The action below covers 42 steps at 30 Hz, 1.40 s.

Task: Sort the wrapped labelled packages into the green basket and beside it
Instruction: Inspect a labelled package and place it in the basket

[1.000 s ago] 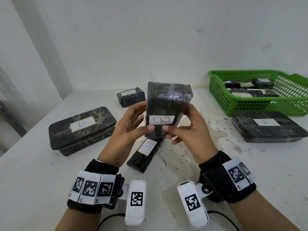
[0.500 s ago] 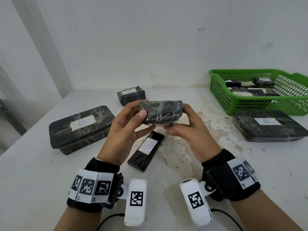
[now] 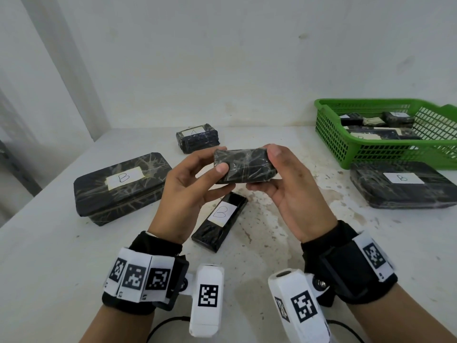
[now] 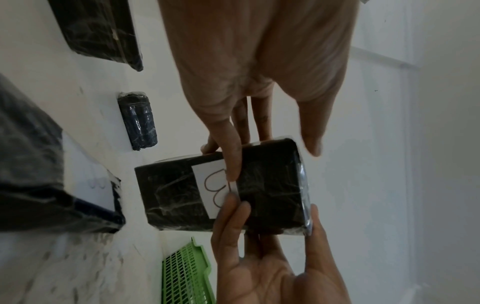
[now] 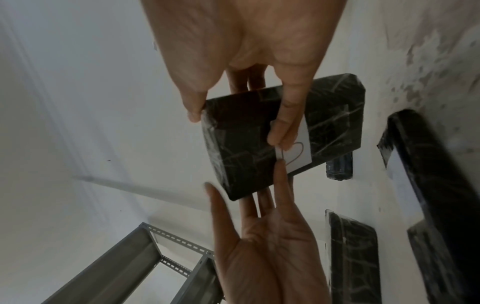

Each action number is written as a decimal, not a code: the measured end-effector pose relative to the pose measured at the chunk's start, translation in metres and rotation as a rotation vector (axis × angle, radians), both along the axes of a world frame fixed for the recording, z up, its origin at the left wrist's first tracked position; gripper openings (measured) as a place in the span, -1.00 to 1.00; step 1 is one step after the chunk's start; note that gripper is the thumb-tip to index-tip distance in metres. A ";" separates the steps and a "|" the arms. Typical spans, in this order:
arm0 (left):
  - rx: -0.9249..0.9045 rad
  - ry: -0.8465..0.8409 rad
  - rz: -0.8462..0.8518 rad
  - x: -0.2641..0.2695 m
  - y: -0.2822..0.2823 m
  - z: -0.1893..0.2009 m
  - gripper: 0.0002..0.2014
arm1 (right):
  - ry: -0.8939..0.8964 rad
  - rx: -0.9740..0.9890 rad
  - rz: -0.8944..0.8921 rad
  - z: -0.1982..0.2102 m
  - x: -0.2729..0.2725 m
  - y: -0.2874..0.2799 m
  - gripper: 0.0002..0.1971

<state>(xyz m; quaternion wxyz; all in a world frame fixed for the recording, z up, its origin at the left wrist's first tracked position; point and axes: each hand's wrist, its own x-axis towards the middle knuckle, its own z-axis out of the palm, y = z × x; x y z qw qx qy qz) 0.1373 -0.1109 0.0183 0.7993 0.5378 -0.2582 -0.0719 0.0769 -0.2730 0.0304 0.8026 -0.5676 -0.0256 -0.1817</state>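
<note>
Above the table's middle, both hands hold a black film-wrapped package (image 3: 243, 165) lying flat. Its white "B" label (image 4: 215, 185) faces down, so only the wrist views show it. My left hand (image 3: 219, 158) grips the package's left end, thumb on the near side. My right hand (image 3: 264, 169) grips the right end, thumb on top and fingers underneath. The green basket (image 3: 371, 149) at the far right holds several small wrapped packages. In front of the basket lies a flat package marked B (image 3: 403, 184).
On the white table (image 3: 61, 268) lie a large B package (image 3: 118, 186) at the left, a slim B package (image 3: 220, 221) under my hands, and a small A package (image 3: 197, 141) near the back wall. A grey metal rack (image 5: 124, 267) stands off the table's left edge.
The held package has turned from upright, label towards me, to lying flat with the label underneath. Both hands kept hold of it and shifted slightly right.
</note>
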 end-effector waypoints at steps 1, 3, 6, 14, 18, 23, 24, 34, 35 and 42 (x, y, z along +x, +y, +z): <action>0.004 0.009 0.013 0.000 -0.001 0.000 -0.69 | 0.007 -0.006 -0.004 0.001 0.000 0.000 -0.49; 0.014 0.019 0.030 0.000 -0.002 -0.001 -0.70 | 0.023 0.001 0.002 0.001 -0.001 0.000 -0.48; 0.028 0.012 0.039 -0.002 -0.003 0.000 -0.70 | 0.044 -0.003 0.025 0.001 -0.002 0.000 -0.49; 0.059 -0.002 0.071 -0.003 -0.003 0.001 -0.73 | 0.054 -0.049 0.015 0.001 -0.002 0.000 -0.54; 0.046 0.023 0.085 -0.001 -0.002 0.001 -0.83 | 0.093 -0.078 0.031 -0.002 -0.001 0.000 -0.45; 0.033 0.027 0.077 -0.002 0.000 0.002 -0.76 | 0.059 -0.127 0.007 -0.005 -0.001 -0.002 -0.66; 0.032 0.027 0.092 -0.002 -0.001 0.002 -0.78 | 0.054 -0.132 0.015 -0.005 -0.001 -0.002 -0.67; 0.042 0.009 0.073 -0.004 -0.001 0.003 -0.82 | 0.053 -0.200 -0.031 -0.009 -0.002 0.004 -0.47; 0.042 0.000 0.064 -0.005 -0.001 0.004 -0.82 | 0.048 -0.197 -0.032 -0.008 -0.002 0.003 -0.50; 0.046 -0.028 0.009 -0.007 -0.006 0.004 -0.73 | 0.078 -0.181 -0.075 -0.008 -0.001 0.001 -0.53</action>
